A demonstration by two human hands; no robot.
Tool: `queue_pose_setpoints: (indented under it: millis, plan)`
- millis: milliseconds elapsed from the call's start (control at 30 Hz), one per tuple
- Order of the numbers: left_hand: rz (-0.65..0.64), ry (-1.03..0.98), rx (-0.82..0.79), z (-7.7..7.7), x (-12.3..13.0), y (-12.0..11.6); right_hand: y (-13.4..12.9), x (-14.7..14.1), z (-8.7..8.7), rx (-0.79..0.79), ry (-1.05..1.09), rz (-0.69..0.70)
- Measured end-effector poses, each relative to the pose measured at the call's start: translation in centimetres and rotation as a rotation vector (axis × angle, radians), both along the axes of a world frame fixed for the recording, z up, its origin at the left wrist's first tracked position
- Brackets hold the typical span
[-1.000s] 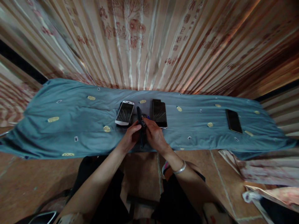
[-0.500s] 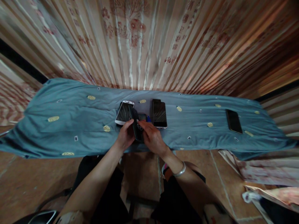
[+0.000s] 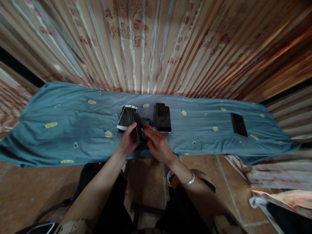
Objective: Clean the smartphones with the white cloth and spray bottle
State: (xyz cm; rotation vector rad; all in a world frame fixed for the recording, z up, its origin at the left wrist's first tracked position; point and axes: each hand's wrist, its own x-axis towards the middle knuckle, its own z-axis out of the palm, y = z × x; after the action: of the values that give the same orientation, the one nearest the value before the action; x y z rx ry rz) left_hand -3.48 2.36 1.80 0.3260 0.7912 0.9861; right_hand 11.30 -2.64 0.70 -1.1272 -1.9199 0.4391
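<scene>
— Where to find the dark phone (image 3: 137, 125)?
— Between the left hand (image 3: 129, 141) and the right hand (image 3: 159, 145), above the cloth-covered tabletop (image 3: 85, 118), tipped up on edge.
— And lengthwise?
— Pointing forward, slanting left at the far end, toward the white phone (image 3: 126, 118).
— Held how?
— Pinched from the left, between thumb and partly hidden fingers. On the right-hand face, apparently just a touch of bent fingers; impossible to tell whether pinching anything.
</scene>
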Motion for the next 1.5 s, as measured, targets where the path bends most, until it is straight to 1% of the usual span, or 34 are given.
queue_pose_setpoints:
  millis: [167, 267, 400, 567, 733, 833, 933, 1033, 1167, 1300, 1500]
  plan:
    - [-0.015, -0.010, -0.021, -0.6, 0.9, -0.3, 0.1, 0.3, 0.2, 0.010, 0.017, -0.004]
    - [0.010, -0.005, -0.026, -0.4, 1.6, -0.9, 0.4, 0.5, 0.1, 0.014, 0.029, -0.036]
    - [-0.032, -0.009, 0.012, 0.2, 2.0, -1.4, 0.7, 0.7, 0.1, 0.030, 0.039, -0.062]
    - [-0.070, -0.023, 0.048, 0.1, 1.8, -1.2, 0.6, 0.5, 0.5, 0.048, 0.024, -0.052]
    - [0.017, -0.052, -0.025, 0.3, 1.4, -0.7, 0.4, 0.2, 0.8, 0.052, 0.028, -0.008]
    - [0.018, -0.055, -0.060, 0.5, 1.4, -0.5, 0.3, 0.2, 0.8, 0.069, 0.047, 0.018]
    - [0.038, -0.045, -0.043, 0.4, 1.4, -0.5, 0.3, 0.2, 0.9, 0.071, 0.064, 0.028]
    - [0.063, -0.027, -0.013, 0.0, 1.3, -0.4, 0.3, 0.2, 1.0, 0.077, 0.053, 0.035]
    - [0.039, 0.011, 0.024, -0.5, 0.9, -0.1, 0.3, 0.0, 1.2, 0.093, 0.006, 0.067]
    - [-0.001, 0.053, 0.008, -0.4, 0.3, 0.1, 0.1, -0.1, 1.4, 0.110, -0.035, 0.076]
    - [-0.002, 0.045, -0.008, -0.7, -0.1, 0.5, -0.4, 0.0, 1.9, 0.138, 0.016, 0.115]
